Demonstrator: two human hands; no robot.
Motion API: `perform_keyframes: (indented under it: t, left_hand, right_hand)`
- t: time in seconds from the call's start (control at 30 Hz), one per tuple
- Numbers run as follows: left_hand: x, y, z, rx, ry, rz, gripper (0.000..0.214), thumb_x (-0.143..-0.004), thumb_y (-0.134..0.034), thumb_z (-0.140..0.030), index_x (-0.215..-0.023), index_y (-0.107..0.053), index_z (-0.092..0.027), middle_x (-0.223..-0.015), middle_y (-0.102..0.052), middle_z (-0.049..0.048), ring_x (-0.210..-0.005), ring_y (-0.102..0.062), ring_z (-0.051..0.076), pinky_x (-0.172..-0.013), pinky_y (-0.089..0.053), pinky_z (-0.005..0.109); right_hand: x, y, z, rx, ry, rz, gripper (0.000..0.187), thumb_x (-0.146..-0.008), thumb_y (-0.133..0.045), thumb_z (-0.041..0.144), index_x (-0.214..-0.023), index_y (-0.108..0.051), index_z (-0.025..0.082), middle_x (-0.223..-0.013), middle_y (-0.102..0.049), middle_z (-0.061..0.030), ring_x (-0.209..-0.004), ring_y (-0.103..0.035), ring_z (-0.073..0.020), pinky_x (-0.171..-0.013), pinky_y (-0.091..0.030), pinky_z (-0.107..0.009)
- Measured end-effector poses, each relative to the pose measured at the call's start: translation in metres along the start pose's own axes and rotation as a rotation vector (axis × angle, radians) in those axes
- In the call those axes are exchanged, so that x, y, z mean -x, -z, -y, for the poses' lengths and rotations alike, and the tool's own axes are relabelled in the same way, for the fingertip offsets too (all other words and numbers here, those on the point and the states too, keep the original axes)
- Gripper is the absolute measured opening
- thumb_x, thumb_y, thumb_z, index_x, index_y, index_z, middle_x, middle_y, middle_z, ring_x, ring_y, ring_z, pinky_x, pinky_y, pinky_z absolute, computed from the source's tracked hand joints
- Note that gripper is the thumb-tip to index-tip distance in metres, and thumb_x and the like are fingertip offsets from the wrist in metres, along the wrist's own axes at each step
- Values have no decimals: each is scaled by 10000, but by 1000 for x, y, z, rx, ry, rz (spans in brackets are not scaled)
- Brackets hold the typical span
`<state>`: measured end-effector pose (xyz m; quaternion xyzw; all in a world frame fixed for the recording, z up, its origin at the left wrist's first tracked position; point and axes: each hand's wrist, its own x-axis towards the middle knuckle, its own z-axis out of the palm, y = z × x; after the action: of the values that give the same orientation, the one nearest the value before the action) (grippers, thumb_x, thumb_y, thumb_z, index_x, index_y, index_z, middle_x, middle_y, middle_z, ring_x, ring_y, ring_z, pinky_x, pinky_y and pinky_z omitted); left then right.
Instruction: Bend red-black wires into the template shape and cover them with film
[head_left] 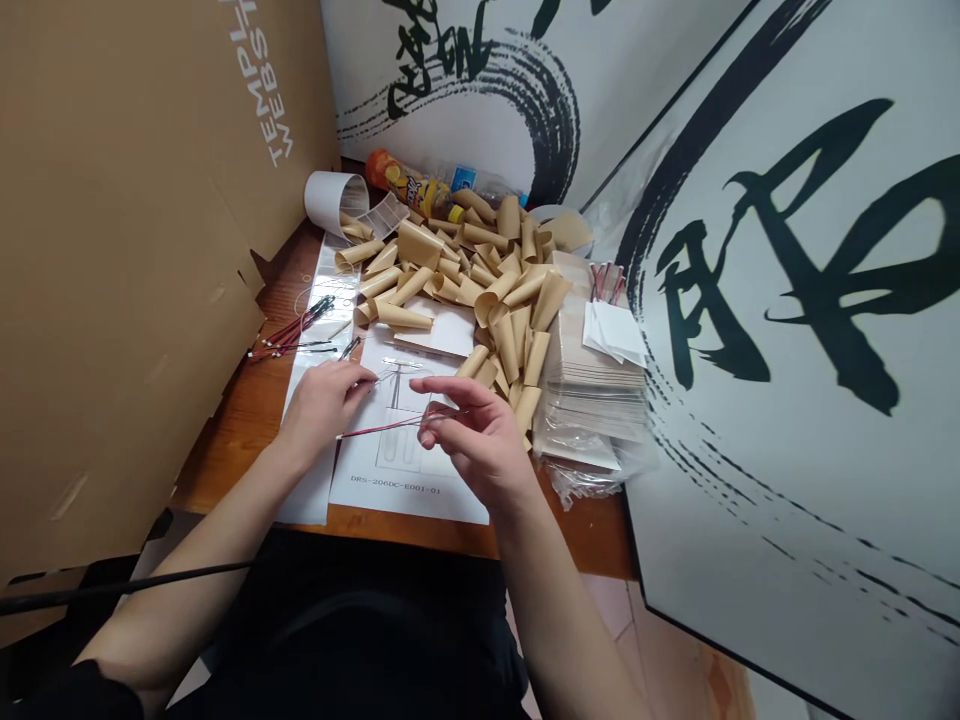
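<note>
Stretching across a printed drawing sheet (397,480), a thin red-and-black wire (390,426) is pinched near one end by the right hand (480,440), its fingers curled nearly shut on the lead with the thumb pressed against them. The wire's other end is left free just below the left hand (324,405), which is held half open over the sheet with its fingers extended (whether a fine strand is gripped there cannot be told). To the left of the sheet, a bundle of red-and-black leads (296,328) is laid on a strip of white paper (330,290). Beyond, a heap of tan paper cones (480,290) is piled up, with a stack of kraft paper sheets (592,365) set beside it on a clear plastic bag (581,475). All are placed on a wooden table (225,470), flanked by a cardboard panel (127,250) and a calligraphy-painted board (787,300).
</note>
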<state>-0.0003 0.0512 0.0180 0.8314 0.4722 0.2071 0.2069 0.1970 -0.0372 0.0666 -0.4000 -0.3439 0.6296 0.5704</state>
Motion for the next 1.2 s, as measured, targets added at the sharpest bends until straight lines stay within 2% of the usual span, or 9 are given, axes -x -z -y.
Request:
perform_keyframes:
  t: [0.1, 0.23, 0.27, 0.33, 0.43, 0.5, 0.7, 0.97, 1.2]
  left_hand:
    - [0, 2, -1, 12, 5, 59, 230, -934, -512, -285, -955, -718, -184, -937, -723, 71, -885, -647, 230, -848, -486, 372]
    - [0, -8, -11, 48, 0, 118, 437, -907, -614, -419, -1290, -615, -210, -1234, -670, 95, -1153, -582, 299, -1006, -417, 478]
    - [-1, -12, -14, 25, -20, 134, 436, -890, -645, -438, -1274, -633, -232, -1255, -658, 91, -1178, -567, 312, -1038, -380, 512]
    - [-5, -20, -18, 18, -50, 142, 231, -908, -628, -388, -1056, -726, -241, -1170, -673, 74, -1127, -588, 290, -1032, -370, 507]
    - [-11, -24, -18, 122, -63, 154, 189, -925, -590, -296, -887, -751, -207, -927, -702, 51, -915, -647, 221, -859, -458, 370]
    - [-13, -21, -14, 153, -67, 149, 183, -920, -601, -290, -867, -752, -199, -886, -711, 46, -833, -651, 191, -783, -467, 317]
    - [-10, -4, -8, 227, -58, 140, 178, -919, -623, -317, -876, -761, -212, -863, -759, 24, -793, -665, 180, -739, -463, 293]
    - [-1, 9, -10, 251, -88, -10, 176, -921, -651, -321, -876, -773, -202, -836, -756, 30, -749, -653, 156, -730, -477, 273]
    - [4, 20, -31, 356, -182, -68, 133, -899, -704, -291, -852, -765, -182, -761, -730, 3, -647, -586, 109, -660, -439, 239]
  right_hand:
    - [-1, 6, 4, 3, 26, -37, 290, -713, -752, 192, -985, -745, 295, -1120, -748, -11, -596, -584, -86, -606, -544, -306]
    - [-3, 7, 4, -20, 6, -34, 308, -703, -770, 206, -994, -746, 303, -1129, -745, -12, -590, -579, -90, -588, -535, -308]
    - [-3, 6, 4, -31, 1, -20, 307, -704, -771, 205, -992, -747, 307, -1126, -744, -9, -588, -574, -89, -586, -534, -308]
    - [-3, 3, 4, -56, 3, 11, 305, -708, -770, 196, -988, -749, 316, -1120, -744, -1, -579, -561, -85, -581, -531, -305]
    - [-2, 1, 9, -74, 31, 38, 308, -717, -763, 184, -992, -751, 323, -1111, -745, 1, -564, -540, -80, -562, -516, -298]
    - [-1, 4, 14, -57, 59, 15, 306, -721, -754, 184, -995, -749, 320, -1114, -746, -5, -547, -525, -78, -544, -504, -299]
    - [3, 13, 31, -31, 134, -88, 293, -694, -735, 175, -947, -749, 323, -1063, -758, -1, -495, -471, -68, -510, -477, -301]
    - [5, 20, 33, -85, 177, -120, 294, -661, -728, 138, -905, -763, 299, -975, -765, 4, -497, -470, -58, -476, -437, -257]
    - [6, 21, 22, -81, -12, -84, 243, -669, -742, 147, -887, -748, 255, -923, -756, -8, -499, -473, -50, -519, -445, -265]
